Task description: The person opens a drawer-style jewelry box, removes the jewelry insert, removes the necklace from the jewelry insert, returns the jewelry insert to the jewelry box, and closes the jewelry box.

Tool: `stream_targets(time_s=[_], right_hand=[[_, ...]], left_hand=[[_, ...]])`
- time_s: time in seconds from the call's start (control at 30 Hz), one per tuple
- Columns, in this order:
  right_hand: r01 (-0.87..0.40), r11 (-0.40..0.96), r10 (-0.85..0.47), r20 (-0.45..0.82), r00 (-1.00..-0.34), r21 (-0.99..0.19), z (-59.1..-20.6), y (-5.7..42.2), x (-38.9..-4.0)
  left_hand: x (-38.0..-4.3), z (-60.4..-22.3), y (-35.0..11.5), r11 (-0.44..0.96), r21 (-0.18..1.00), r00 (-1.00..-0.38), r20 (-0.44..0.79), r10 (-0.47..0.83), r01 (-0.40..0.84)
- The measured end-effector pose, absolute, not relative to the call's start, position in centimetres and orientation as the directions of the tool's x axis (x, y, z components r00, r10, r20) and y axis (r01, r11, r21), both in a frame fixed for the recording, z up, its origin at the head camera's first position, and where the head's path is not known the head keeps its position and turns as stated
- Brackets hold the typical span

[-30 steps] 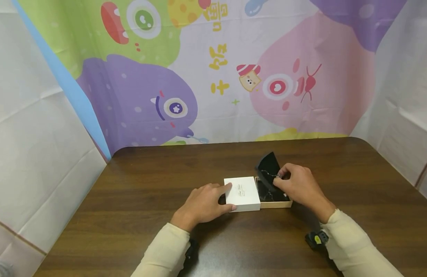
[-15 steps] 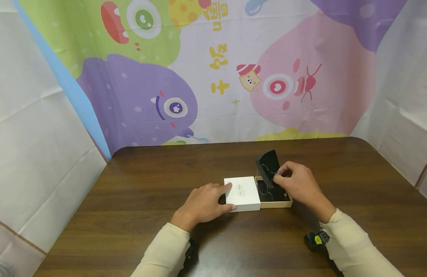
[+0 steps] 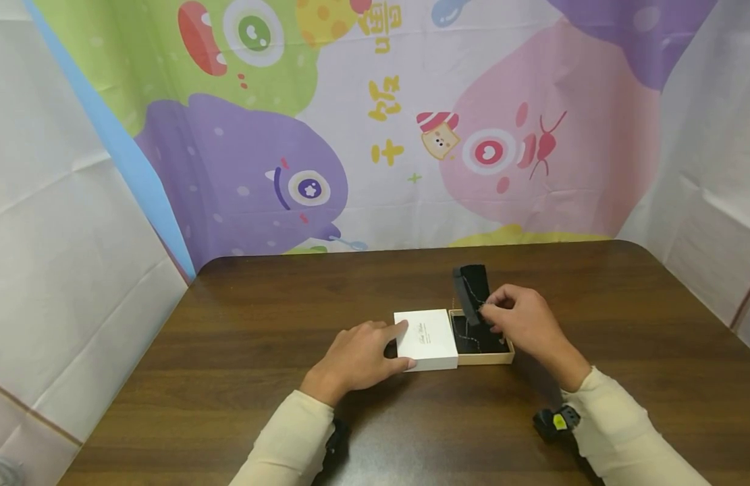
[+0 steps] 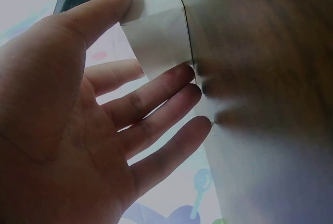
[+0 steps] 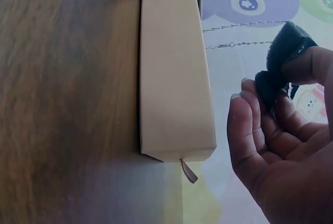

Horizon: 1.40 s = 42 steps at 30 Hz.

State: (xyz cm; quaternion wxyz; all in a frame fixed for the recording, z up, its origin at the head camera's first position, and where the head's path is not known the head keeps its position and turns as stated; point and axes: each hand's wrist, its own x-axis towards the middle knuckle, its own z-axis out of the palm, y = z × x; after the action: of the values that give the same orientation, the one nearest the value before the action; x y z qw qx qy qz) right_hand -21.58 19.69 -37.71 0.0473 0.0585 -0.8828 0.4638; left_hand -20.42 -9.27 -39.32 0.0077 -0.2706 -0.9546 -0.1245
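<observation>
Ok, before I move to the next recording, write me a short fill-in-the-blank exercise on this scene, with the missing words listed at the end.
1. The right hand pinches the insert, whose colour is ____.
2. The left hand touches the printed sleeve, whose colour is ____.
3. In the head view, the sleeve lies to the ____ of the tan drawer.

Missing words: black; white; left.

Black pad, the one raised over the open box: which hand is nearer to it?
Right: the right hand pinches the black pad; the left hand touches the white cover.
</observation>
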Motion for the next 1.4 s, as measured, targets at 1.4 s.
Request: stream_targets(time_s=[1.4], right_hand=[[-0.067, 0.173, -0.018, 0.065, -0.998, -0.983, -38.0, 17.1, -21.0]], left_hand=[[-20.3, -39.1, -9.2, 0.823, 0.228, -0.852, 0.082, 0.516, 0.52]])
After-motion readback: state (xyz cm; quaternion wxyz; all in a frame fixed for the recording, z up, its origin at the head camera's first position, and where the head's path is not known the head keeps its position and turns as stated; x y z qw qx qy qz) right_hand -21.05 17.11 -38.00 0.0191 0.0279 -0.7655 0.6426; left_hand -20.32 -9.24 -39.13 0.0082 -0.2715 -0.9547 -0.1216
